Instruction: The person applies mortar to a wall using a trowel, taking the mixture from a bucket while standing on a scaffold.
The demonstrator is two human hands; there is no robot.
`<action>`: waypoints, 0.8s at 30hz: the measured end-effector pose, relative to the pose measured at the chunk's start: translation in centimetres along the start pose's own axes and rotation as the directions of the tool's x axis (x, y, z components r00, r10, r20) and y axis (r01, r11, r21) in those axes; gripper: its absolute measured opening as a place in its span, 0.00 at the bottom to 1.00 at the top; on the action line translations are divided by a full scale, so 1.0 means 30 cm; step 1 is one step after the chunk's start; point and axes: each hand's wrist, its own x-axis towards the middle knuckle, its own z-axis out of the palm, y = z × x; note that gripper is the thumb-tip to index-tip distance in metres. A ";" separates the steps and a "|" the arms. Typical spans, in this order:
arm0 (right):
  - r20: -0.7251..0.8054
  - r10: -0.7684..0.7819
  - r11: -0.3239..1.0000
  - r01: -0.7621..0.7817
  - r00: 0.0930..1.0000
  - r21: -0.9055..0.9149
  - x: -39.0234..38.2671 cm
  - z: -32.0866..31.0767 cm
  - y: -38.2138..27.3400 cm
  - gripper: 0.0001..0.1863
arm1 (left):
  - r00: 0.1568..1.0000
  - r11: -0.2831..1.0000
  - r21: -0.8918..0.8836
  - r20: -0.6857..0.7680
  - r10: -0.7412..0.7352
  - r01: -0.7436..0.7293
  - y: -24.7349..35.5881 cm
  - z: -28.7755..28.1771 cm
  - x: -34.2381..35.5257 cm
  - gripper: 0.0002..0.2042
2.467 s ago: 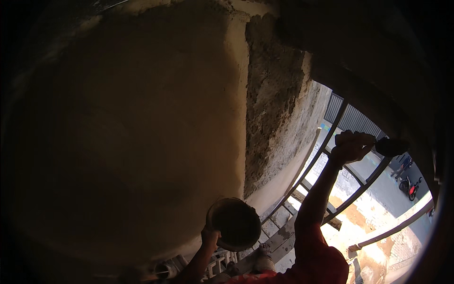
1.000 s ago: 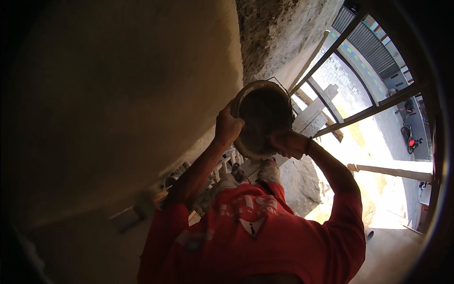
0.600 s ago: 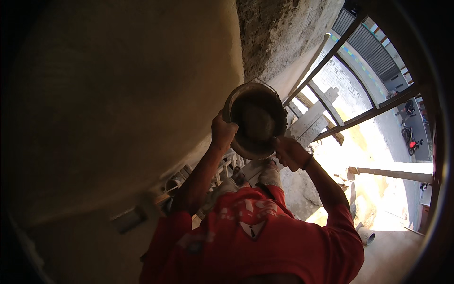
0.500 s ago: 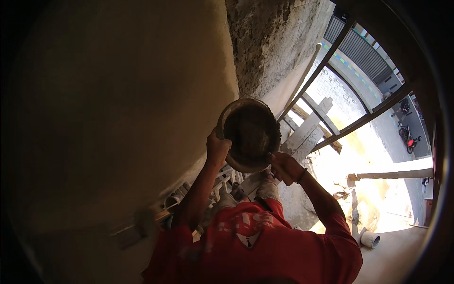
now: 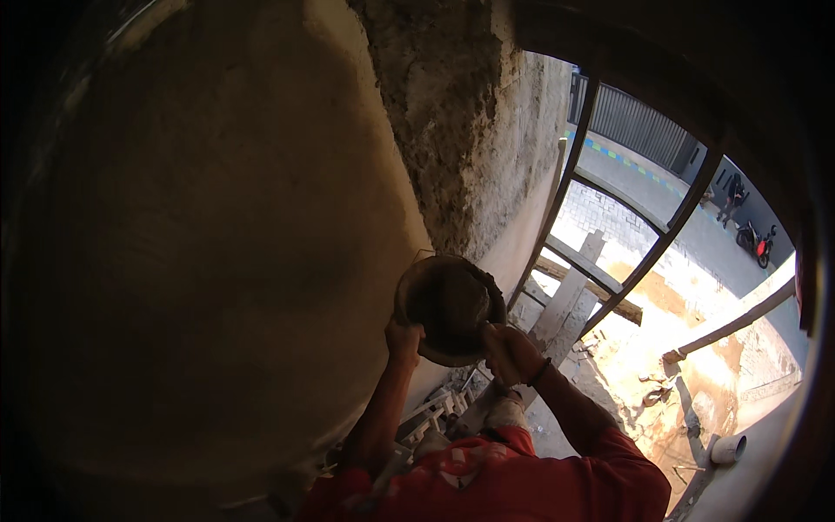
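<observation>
My left hand (image 5: pixel 404 341) grips the left rim of a round, dark bucket (image 5: pixel 407 291) with a thin wire handle at its far edge. Dark, wet-looking mortar (image 5: pixel 439 300) lies inside. At the near right rim, my right hand (image 5: pixel 515 352) is closed round what looks like a trowel handle, its fingers partly hidden. The blade reaches into the shadowed bucket and is hard to make out. Both arms stretch forward, holding the bucket in front of the wall corner.
A smooth plastered wall (image 5: pixel 217 261) fills the left, beside a rough strip (image 5: pixel 444 122). On the right stand a window-like frame (image 5: pixel 639 239) and planks (image 5: pixel 565 300). Below are stacked wood pieces (image 5: pixel 430 418) and a pipe end (image 5: pixel 729 449). Outside, a person (image 5: pixel 733 198) stands near a motorcycle (image 5: pixel 757 244).
The bucket and both hands sit lower in view as the view shifts. My right hand has moved closer in over the bucket's rim. My left hand keeps its hold.
</observation>
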 end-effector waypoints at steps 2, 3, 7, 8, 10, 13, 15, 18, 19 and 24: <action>0.040 -0.115 0.982 0.108 0.993 0.153 0.017 0.023 -0.005 0.14 | 1.000 1.000 -0.018 -0.008 -0.006 0.006 -0.027 -0.005 0.025 0.29; 0.064 -0.176 0.965 0.159 0.982 0.208 0.022 0.030 -0.018 0.14 | 1.000 0.999 -0.034 -0.015 0.002 -0.002 -0.039 -0.004 0.034 0.28; 0.083 -0.311 0.852 0.239 0.947 0.466 0.035 0.071 -0.117 0.13 | 0.999 0.996 -0.086 -0.053 -0.008 0.003 -0.052 -0.006 0.035 0.27; 0.077 -0.327 0.816 0.240 0.942 0.526 0.044 0.082 -0.150 0.13 | 0.997 0.996 -0.074 -0.054 -0.048 0.044 -0.043 -0.019 0.028 0.27; -0.006 -0.461 0.787 0.413 0.887 0.458 0.066 0.057 -0.222 0.12 | 0.990 0.989 -0.046 -0.026 -0.139 0.138 -0.025 -0.007 0.010 0.27; -0.096 -0.611 0.676 0.582 0.786 0.452 0.082 0.076 -0.354 0.14 | 0.985 0.988 0.039 -0.083 -0.149 0.153 -0.056 -0.038 0.022 0.26; -0.140 -0.684 0.602 0.663 0.716 0.446 0.080 0.076 -0.443 0.14 | 0.968 0.972 0.071 -0.132 -0.215 0.226 -0.108 -0.070 0.046 0.27; -0.197 -0.789 0.450 0.766 0.581 0.458 0.101 0.044 -0.567 0.15 | 0.929 0.935 0.136 -0.227 -0.293 0.328 -0.091 -0.059 0.025 0.30; -0.222 -0.817 0.389 0.792 0.533 0.469 0.099 0.011 -0.608 0.15 | 0.912 0.920 0.154 -0.266 -0.313 0.361 -0.067 -0.046 0.008 0.31; -0.535 -0.813 0.058 0.947 0.228 0.315 0.004 0.012 -0.792 0.13 | 0.921 0.928 0.138 -0.237 -0.309 0.347 -0.119 -0.092 0.019 0.38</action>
